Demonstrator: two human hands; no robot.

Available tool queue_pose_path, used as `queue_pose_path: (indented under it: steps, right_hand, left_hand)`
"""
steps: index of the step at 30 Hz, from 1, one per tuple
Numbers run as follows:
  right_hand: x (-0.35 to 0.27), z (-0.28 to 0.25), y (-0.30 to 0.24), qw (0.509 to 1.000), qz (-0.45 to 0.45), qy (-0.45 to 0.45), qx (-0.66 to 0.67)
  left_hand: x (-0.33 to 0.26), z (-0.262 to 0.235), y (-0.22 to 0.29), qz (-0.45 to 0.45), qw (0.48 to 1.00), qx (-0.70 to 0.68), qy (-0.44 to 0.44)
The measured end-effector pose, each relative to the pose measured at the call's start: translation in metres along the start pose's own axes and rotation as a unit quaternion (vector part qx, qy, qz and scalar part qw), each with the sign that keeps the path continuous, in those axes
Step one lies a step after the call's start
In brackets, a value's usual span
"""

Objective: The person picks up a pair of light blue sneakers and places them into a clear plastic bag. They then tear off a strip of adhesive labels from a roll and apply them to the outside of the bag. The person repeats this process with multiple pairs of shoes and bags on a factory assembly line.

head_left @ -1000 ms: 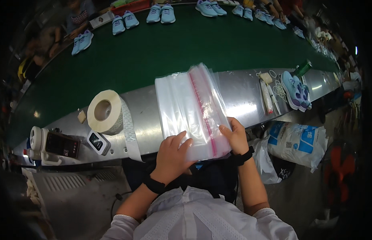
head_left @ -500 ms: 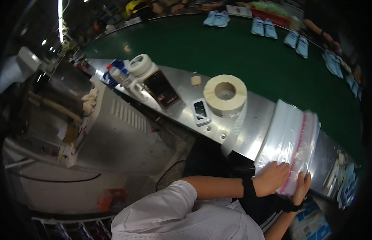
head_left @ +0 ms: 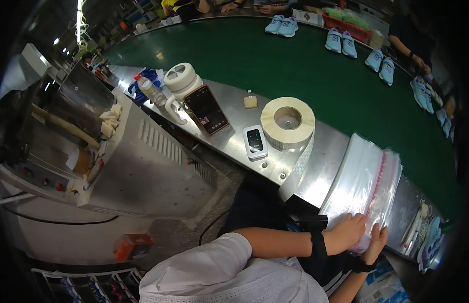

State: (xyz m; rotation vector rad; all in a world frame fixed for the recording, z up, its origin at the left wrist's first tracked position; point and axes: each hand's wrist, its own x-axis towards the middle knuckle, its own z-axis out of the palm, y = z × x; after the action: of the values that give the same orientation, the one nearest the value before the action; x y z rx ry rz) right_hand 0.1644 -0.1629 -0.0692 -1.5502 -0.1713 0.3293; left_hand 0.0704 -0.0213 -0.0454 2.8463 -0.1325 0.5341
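Observation:
A stack of clear plastic zip bags [head_left: 363,184] with a red seal strip lies on the steel shelf [head_left: 325,156] beside the green conveyor belt [head_left: 315,70]. My left hand [head_left: 348,230] presses on the near end of the stack, fingers curled over its edge. My right hand [head_left: 376,242] grips the same near edge from the right side. Both wrists wear black bands.
A large roll of labels [head_left: 287,121], a small white device [head_left: 254,141], a phone on a stand [head_left: 205,108] and a white jug [head_left: 181,81] line the shelf to the left. Pairs of light blue shoes [head_left: 340,41] ride the belt. A grey machine [head_left: 113,151] stands at left.
The view has swung left and then partly back. My hands stay on the near edge of the bag stack, which has not shifted on the shelf.

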Motion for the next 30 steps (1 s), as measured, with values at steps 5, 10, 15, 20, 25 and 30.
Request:
queue_pose_path:
  steps: [5,10,15,20,25,30]
  right_hand:
    - [-0.001,0.004,-0.001,1.0,-0.005,0.017,-0.003]
    - [-0.003,0.008,-0.007,0.999,-0.001,0.012,-0.03]
    - [-0.006,0.008,-0.011,0.998,-0.025,0.022,-0.051]
    - [-0.008,-0.016,-0.014,0.988,-0.099,-0.018,-0.117]
    - [-0.006,-0.009,-0.011,0.997,-0.054,0.036,-0.05]
    - [-0.005,-0.019,-0.001,0.998,-0.004,0.025,0.054]
  left_hand:
    - [0.003,0.008,0.005,-0.018,1.0,0.015,-0.007]
    - [0.013,0.012,0.025,-0.076,0.995,0.048,-0.038]
    - [0.012,0.032,0.045,-0.075,0.982,0.175,0.018]
    - [0.022,0.009,0.038,-0.066,0.993,-0.084,-0.041]
    - [0.027,-0.009,-0.002,-0.071,0.97,-0.233,-0.025]
    - [0.033,-0.024,-0.016,-0.115,0.942,-0.307,-0.064]
